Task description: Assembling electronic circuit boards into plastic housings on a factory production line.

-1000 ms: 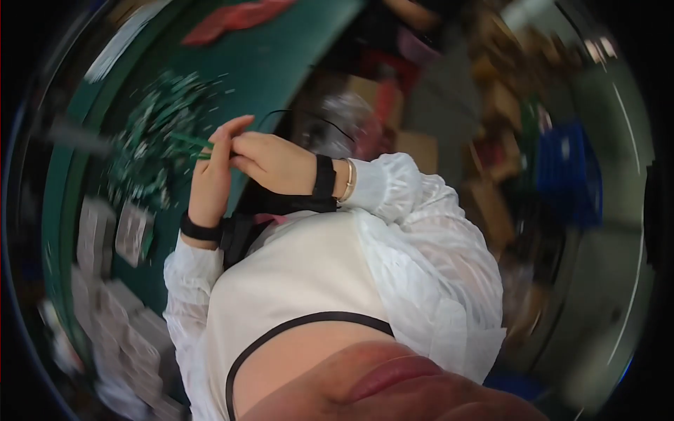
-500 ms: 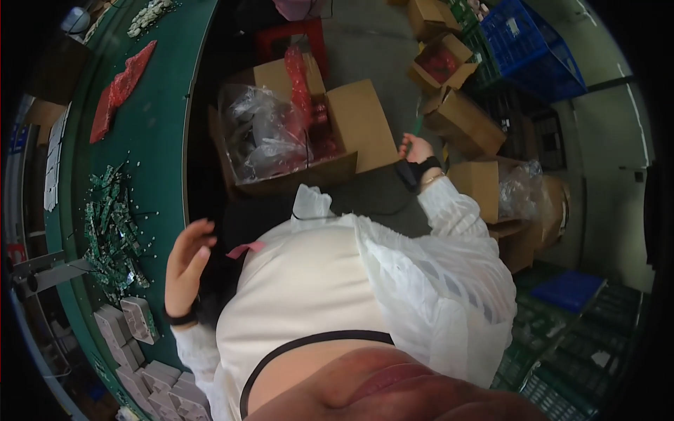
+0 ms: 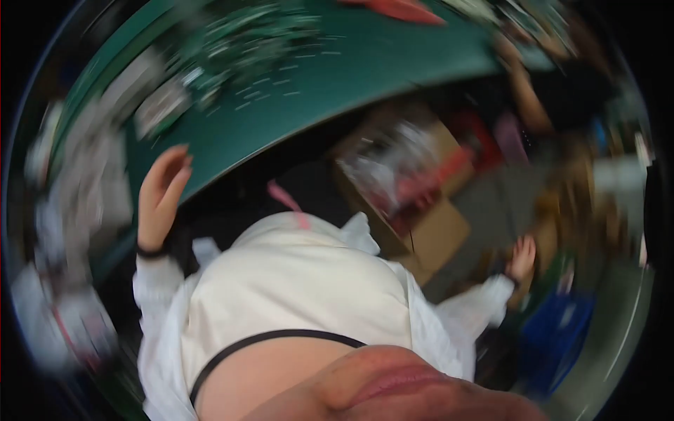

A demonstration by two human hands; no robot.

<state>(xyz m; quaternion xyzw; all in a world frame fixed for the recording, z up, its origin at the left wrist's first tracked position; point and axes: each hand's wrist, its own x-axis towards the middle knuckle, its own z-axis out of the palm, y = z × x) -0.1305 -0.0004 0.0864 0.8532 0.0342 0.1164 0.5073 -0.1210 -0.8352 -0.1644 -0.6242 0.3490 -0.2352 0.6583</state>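
My left hand (image 3: 164, 200) hovers by the near edge of the green-topped table (image 3: 393, 67), its fingers loosely bent and parted from the thumb, with nothing in it. Out to the right, my right hand (image 3: 521, 259) has its fingers stretched out, and I see nothing held there. A blurred heap of green circuit-board pieces (image 3: 246, 49) lies on the table beyond my left hand. Closer to that hand is a pale grey tray (image 3: 161, 109). An open cardboard box (image 3: 442, 235) stands on the floor between my hands, with clear plastic (image 3: 393, 158) and red wrap inside.
Stacked grey trays (image 3: 95, 182) line the left side. A red bag (image 3: 400, 10) lies at the table's far side. Another person's arm (image 3: 530, 98) reaches over the table at upper right. Blue crate (image 3: 554, 337) stands at lower right, with blurred brown boxes (image 3: 576, 203) above it.
My view has swung round to the left, smearing the surroundings. My right hand no longer shows the thin green piece it held before. My left hand remains open.
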